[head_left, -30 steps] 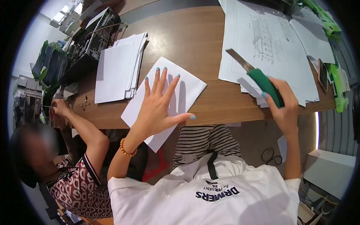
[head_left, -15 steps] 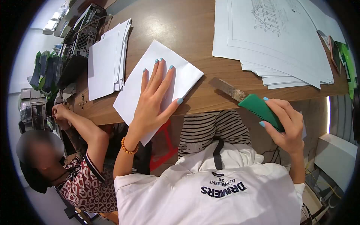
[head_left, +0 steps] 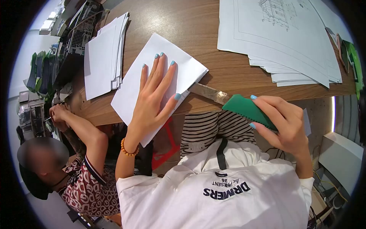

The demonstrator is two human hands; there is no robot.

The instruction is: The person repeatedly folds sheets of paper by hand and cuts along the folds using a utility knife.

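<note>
Folded white paper lies at a slant on the brown desk, one corner hanging over its front edge. My left hand presses flat on it, fingers spread. In my right hand is a knife with a green handle and a long, worn metal blade. The blade's tip meets the paper's right edge and seems to slip between its layers; the very end is hidden.
A stack of white sheets lies to the left. Printed drawings are piled at the right. Beyond the stack stands a black computer case. A person sits at my left, hands at the desk edge.
My right hand has moved the knife left, bringing its blade from beside the paper to the paper's edge. My left hand stays flat on the paper.
</note>
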